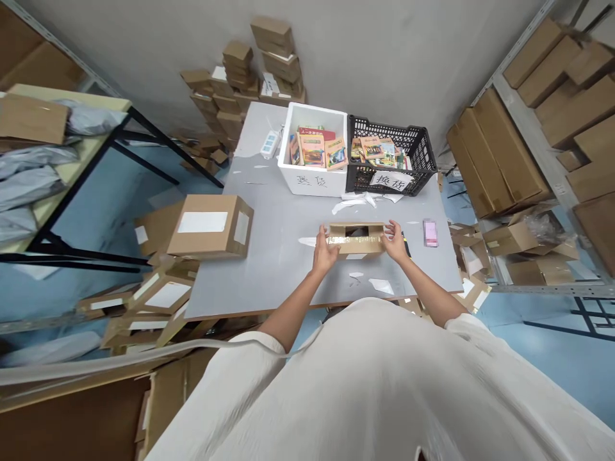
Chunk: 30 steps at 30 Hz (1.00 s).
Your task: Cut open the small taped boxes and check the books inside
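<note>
Left hand (325, 254) and right hand (395, 244) hold opposite ends of the small cardboard box (360, 248); even, gentle pressure should keep it steady and uncrushed.

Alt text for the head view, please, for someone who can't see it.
A person's bare left hand and right hand hold opposite ends of an open brown cardboard box at a grey table. Behind it stand a white rectangular bin and a black plastic crate, both containing colourful book-like items.
</note>
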Motion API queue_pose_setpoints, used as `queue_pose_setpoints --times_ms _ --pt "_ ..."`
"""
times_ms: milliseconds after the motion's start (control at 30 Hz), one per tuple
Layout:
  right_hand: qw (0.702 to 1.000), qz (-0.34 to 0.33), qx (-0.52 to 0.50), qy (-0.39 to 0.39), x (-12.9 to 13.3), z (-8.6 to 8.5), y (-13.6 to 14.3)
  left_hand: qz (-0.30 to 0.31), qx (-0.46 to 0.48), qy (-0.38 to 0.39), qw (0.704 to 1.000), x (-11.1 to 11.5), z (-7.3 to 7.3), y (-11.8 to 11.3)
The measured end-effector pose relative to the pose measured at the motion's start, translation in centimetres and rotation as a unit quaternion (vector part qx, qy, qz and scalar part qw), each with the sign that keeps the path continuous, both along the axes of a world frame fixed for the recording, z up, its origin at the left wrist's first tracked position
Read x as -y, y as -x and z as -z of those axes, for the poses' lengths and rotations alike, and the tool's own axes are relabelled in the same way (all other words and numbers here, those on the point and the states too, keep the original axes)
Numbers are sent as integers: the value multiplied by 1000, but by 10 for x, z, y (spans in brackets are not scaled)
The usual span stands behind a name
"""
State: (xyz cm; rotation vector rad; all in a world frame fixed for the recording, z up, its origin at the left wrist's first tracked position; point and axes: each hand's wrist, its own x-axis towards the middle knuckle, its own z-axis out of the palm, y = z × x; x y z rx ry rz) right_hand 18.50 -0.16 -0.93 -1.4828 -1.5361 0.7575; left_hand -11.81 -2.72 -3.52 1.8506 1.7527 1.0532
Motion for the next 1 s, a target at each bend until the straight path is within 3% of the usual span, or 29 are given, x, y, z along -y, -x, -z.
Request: queue_pose_setpoints --times_ms 100,233,433,800,1000 --pt "1000 -18 11 -11 -15 -6 -1 2 8 8 1000 2 1 2" --pt "987 -93 134 -8 -35 -7 -7 15 -27 14 999 5 2 3" --pt "972 -130 177 84 -58 -4 -18 39 -29 7 999 8 -3 1" --pt "970 -180 124 106 -73 -5 -21 -16 -79 -16 997 29 -44 -9" --pt "947 -168 258 94 -66 -4 -12 88 -167 41 981 50 -45 -2"
